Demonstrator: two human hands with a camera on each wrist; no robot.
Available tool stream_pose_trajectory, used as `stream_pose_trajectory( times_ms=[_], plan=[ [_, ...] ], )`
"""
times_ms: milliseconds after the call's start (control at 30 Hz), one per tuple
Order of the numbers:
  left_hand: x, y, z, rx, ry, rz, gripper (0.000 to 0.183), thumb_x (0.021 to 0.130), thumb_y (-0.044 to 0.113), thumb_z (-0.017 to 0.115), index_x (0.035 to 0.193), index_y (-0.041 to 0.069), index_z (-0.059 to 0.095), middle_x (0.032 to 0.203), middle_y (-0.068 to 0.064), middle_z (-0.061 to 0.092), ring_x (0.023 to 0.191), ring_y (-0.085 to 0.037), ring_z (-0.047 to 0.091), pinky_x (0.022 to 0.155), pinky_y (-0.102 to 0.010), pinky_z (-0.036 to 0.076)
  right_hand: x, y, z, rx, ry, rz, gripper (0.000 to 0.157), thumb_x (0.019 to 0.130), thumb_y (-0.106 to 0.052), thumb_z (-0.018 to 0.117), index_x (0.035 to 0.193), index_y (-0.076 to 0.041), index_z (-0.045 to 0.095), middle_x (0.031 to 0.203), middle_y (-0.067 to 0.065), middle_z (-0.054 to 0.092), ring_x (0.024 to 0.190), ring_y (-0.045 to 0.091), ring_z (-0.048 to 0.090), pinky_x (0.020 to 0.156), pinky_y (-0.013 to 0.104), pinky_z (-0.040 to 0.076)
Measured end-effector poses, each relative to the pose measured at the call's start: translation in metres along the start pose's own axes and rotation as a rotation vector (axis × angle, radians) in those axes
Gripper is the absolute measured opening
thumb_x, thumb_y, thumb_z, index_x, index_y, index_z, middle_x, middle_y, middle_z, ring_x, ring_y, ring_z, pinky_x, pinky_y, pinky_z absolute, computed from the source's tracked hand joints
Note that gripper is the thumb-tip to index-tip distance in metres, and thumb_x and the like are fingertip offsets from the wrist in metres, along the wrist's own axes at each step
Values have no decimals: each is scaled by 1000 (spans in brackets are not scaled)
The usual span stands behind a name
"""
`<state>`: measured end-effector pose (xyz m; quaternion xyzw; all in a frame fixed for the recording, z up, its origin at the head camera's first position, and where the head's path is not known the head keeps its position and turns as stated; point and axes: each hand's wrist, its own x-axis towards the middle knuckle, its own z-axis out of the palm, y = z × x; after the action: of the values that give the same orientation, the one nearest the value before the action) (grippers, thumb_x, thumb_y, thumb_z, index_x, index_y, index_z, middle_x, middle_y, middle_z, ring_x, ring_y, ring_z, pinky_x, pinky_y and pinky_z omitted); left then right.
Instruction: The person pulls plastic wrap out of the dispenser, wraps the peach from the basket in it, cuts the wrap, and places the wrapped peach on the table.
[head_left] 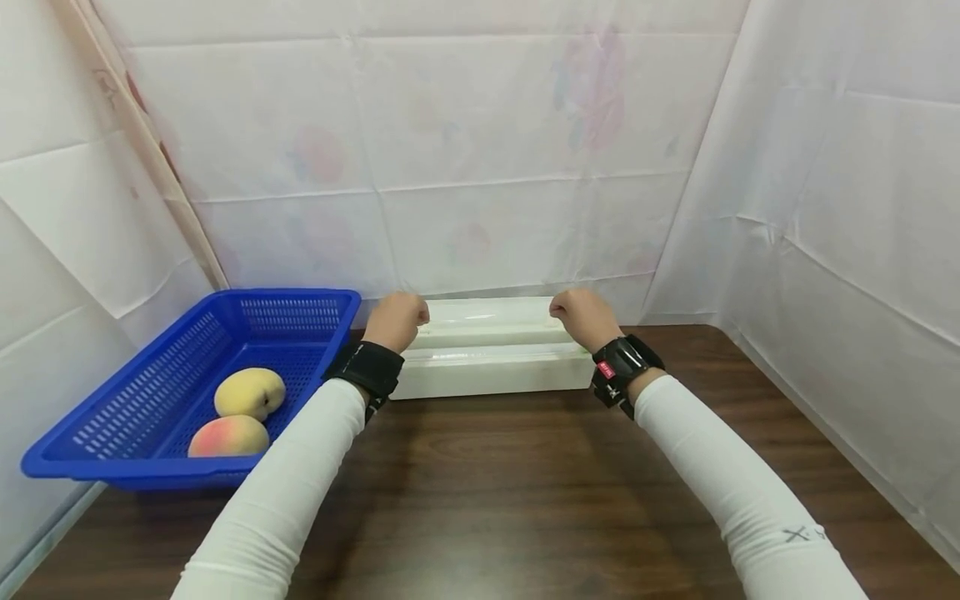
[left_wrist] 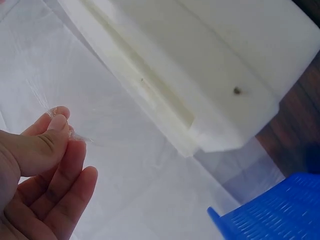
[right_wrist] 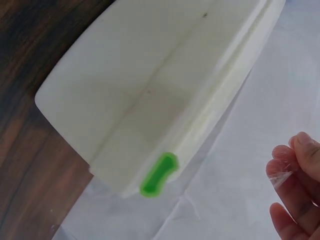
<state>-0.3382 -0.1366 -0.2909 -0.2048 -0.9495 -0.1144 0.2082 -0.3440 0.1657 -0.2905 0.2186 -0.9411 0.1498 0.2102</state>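
Note:
A long white plastic-wrap dispenser [head_left: 491,377] lies crosswise at the back of the table, between both hands. My left hand [head_left: 394,321] is at its left end, and thumb and forefinger pinch a gathered bit of clear plastic wrap [left_wrist: 79,137] in the left wrist view. Over the right end, my right hand [head_left: 587,318] pinches another edge of the plastic wrap [right_wrist: 279,178] between thumb and fingers. A green slider [right_wrist: 159,175] shows at one end of the dispenser. How far the transparent sheet reaches between the hands is hard to see.
To the left stands a blue perforated basket [head_left: 150,375]. Inside it are a yellow peach [head_left: 250,393] and a pinkish one, the blushed peach [head_left: 228,436]. White sheeting [head_left: 480,167] hangs behind and at both sides of the brown wooden table [head_left: 480,483].

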Motion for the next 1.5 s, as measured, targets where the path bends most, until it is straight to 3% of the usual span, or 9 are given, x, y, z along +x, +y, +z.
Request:
stream_pose_trajectory(
  times_ms=[267,533,733,900,1233,1500],
  plan=[
    [8,0,-6,-8,-3,0,17,79,-9,63,87,2,73,92,-14,71,87,-31,65,76,-41,52,2,0,-7,11,1,7,10,88,-3,62,88,-1,72,85,9,67,72,19,53,71,37,49],
    [13,4,-18,-11,-2,-17,19,81,-11,60,90,0,73,95,-16,70,90,-32,65,79,-42,52,10,-3,-18,-18,33,-19,12,88,-4,62,91,0,72,90,14,71,79,26,66,73,41,52],
    [14,7,-28,-23,20,-6,26,81,-16,55,92,-1,73,96,-17,70,91,-33,64,80,-43,51,17,-4,-24,-29,57,-2,12,88,-4,61,91,0,73,91,14,70,84,28,66,76,41,51],
    [13,11,-36,-15,23,-13,22,83,-13,57,93,-2,72,95,-18,69,90,-34,64,80,-43,51,19,-6,-27,-40,71,18,13,88,-5,62,94,-2,73,95,14,71,87,29,66,77,42,51],
    [17,10,-41,-10,67,-28,18,85,-8,59,94,-1,73,94,-18,70,90,-35,64,80,-43,51,18,-9,-30,-41,128,9,15,89,-8,62,97,-2,72,96,13,71,86,29,67,73,42,52],
    [17,14,-48,-13,61,-50,28,81,-17,53,94,-1,73,96,-18,70,91,-35,64,81,-43,50,17,-12,-36,-37,161,-9,16,89,-9,61,99,0,71,96,15,70,86,31,66,74,42,52]
  ],
)
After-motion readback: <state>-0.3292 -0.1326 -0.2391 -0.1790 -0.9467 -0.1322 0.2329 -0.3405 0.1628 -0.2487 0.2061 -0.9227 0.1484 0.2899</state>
